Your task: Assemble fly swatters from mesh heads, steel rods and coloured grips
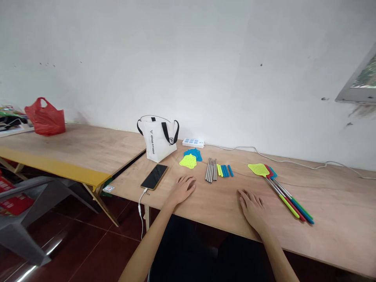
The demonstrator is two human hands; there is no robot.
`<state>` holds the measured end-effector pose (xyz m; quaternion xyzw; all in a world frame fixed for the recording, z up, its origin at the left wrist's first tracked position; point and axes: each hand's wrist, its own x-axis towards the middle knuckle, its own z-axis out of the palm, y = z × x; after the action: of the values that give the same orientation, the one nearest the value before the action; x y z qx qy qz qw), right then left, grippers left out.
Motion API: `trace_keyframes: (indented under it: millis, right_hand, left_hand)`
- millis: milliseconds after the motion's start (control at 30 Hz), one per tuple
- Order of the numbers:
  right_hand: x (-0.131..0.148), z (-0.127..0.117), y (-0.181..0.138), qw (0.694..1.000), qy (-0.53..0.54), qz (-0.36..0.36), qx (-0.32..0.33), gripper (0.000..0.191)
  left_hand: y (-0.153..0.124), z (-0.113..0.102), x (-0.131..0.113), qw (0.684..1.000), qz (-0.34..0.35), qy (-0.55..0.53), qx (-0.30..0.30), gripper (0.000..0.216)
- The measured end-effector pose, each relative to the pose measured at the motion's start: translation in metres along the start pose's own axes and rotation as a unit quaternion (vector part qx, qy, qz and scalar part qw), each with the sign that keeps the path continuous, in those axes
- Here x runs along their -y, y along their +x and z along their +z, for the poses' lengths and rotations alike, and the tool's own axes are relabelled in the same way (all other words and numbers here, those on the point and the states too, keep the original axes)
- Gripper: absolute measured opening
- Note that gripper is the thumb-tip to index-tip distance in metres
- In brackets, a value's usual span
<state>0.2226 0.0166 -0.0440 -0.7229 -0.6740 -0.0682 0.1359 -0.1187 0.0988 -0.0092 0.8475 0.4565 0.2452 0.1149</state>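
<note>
Two forearms (147, 246) lie nearest the camera, extending over the near edge of the wooden table (217, 213). Left hand (182, 190) rests palm down, fingers extended and slack, grasping nothing. Right hand (253, 205) also rests palm down, fingers loosely bent and apparently unloaded; the space beneath its palm cannot be inspected. Metal tubes (210, 171) lie side by side between the hands and farther toward the wall, long axes pointing roughly away from the person. From the left fingertips they sit to the right, slightly beyond; the left hand is the nearer one. Yellow grips (219, 170) and blue grips (226, 171) continue the row rightward, ahead and left of the right fingertips. Yellow mesh heads (188, 161) overlap blue mesh heads (196, 154) beyond the left hand. Complete swatters (289, 206) lie diagonally, right of the right hand, untouched.
</note>
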Motion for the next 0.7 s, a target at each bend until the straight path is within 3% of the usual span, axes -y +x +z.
trace_keyframes:
  millis: [433, 567, 700]
  right_hand:
    - [0.002, -0.01, 0.001, 0.999, 0.032, 0.005, 0.016, 0.052]
    - [-0.026, -0.015, 0.007, 0.998, 0.052, 0.028, -0.015, 0.051]
    - [-0.078, -0.02, 0.001, 0.983, -0.023, 0.147, -0.105, 0.052]
  left_hand:
    - [-0.001, -0.001, -0.001, 1.0, 0.002, -0.015, -0.003, 0.035]
    - [0.0, 0.004, 0.006, 1.0, 0.007, -0.008, -0.009, 0.035]
    - [0.0, 0.008, 0.009, 1.0, 0.009, -0.011, -0.016, 0.035]
